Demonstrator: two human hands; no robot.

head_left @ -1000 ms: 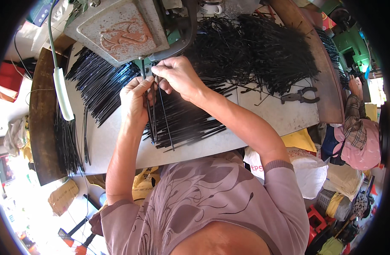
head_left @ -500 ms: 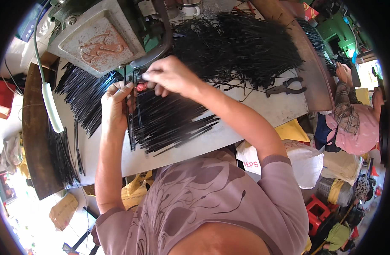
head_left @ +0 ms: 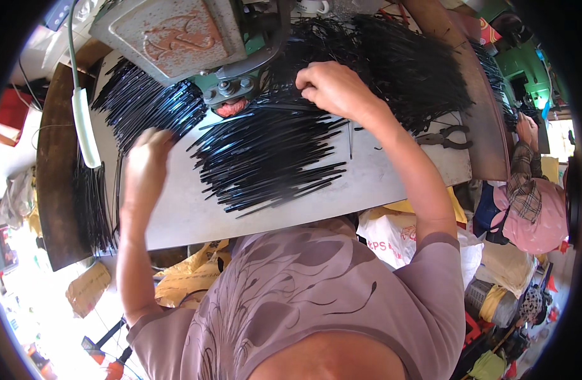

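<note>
1. The left grip (head_left: 150,152), a bare hand blurred by motion, is near the lower edge of the left bundle (head_left: 142,104) of thin black rods; I cannot tell whether its fingers are closed on anything.
2. The right grip (head_left: 334,88) is over the dark pile (head_left: 408,73) of tangled black pieces, its fingers curled toward the thumb; whether a rod is pinched there cannot be told.
3. The middle bundle (head_left: 268,161) of black rods lies on the pale table (head_left: 183,221) between the two forearms, its rods running roughly side by side, with uneven ends.
4. Above it stands a machine (head_left: 170,38) with a worn grey cover and a reddish raised emblem; its bolted green head (head_left: 227,87) has a pinkish-red wad (head_left: 232,109) at the bottom, just beside the middle bundle's upper end.
5. Dark-handled pliers (head_left: 446,137) lie right of the right forearm; a white tube (head_left: 86,130) hangs at the left; beyond the table's right side, a co-worker (head_left: 535,218) in pink sits near a green machine (head_left: 525,69).
</note>
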